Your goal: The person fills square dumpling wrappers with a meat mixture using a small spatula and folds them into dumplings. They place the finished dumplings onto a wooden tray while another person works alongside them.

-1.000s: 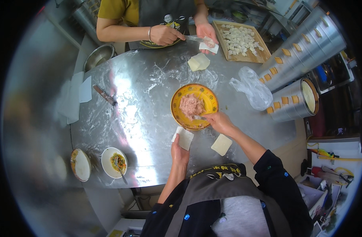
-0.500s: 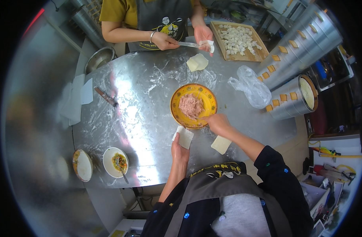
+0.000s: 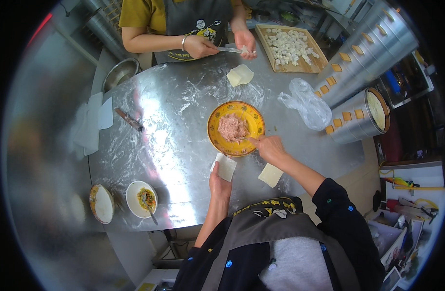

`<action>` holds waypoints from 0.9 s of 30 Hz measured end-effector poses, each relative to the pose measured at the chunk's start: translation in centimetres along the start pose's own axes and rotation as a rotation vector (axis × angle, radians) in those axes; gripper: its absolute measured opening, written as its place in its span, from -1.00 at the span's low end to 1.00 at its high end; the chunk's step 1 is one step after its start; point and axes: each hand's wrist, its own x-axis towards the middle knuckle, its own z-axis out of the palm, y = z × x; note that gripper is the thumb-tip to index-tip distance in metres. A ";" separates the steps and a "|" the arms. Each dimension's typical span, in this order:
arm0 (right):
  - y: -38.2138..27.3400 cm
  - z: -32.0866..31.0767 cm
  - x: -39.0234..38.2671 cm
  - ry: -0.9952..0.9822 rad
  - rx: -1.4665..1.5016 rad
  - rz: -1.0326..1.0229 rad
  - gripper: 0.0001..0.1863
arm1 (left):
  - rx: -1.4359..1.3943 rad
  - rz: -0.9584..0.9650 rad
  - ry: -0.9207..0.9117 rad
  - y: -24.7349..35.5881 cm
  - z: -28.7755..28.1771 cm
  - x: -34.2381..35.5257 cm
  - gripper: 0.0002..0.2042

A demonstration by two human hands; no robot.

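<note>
Right, just below the center of the frame the left hand (image 3: 219, 184) has a white square wrapper (image 3: 226, 168) lying across its fingers, thumb pressed over the near edge, a light but closed hold. Just above it sits the yellow bowl (image 3: 212, 139), at mid-frame, with a mound of pink minced filling (image 3: 232, 128) inside. And over comes the right hand (image 3: 271, 149), at the bowl's lower right rim, fingers bent in together, the index pointing toward the filling (whether they grip a tool, I cannot tell at this size). Below that right forearm, and partly behind it, lies a pale square wrapper pile (image 3: 270, 175) on the steel table (image 3: 181, 133). Up at the top of the frame, a co-worker in a gray apron (image 3: 191, 22) works with a flat pale tool (image 3: 228, 49) in one hand, its tip at the other, open palm. To the upper right, a wooden tray (image 3: 307, 68) carries many small white floured pieces (image 3: 288, 46), and below it a clear plastic bag (image 3: 310, 106) lies crumpled. Down at the lower left, a white bowl (image 3: 131, 198) holds chopped, colorful bits and a spoon (image 3: 152, 216).
</note>
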 end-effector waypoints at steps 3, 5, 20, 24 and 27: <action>-0.5 0.8 0.2 0.012 -0.030 -0.037 -0.58 | 0.007 0.000 -0.005 0.0 0.1 0.0 -0.63; -0.5 0.8 0.1 -0.031 0.000 -0.051 -0.60 | 0.012 0.000 -0.008 0.0 0.3 -0.1 -0.63; -0.9 -4.3 -6.1 -0.330 1.777 0.574 -0.65 | 0.008 0.066 -0.059 1.4 3.5 -0.2 -0.63; -3.7 -4.9 -7.1 -0.116 1.678 0.594 -0.65 | -0.127 -0.015 -0.216 0.5 5.4 -0.5 -0.65; -4.8 -3.2 -7.8 0.119 1.355 0.408 -0.66 | -0.179 -0.054 -0.219 -0.3 5.6 -0.3 -0.65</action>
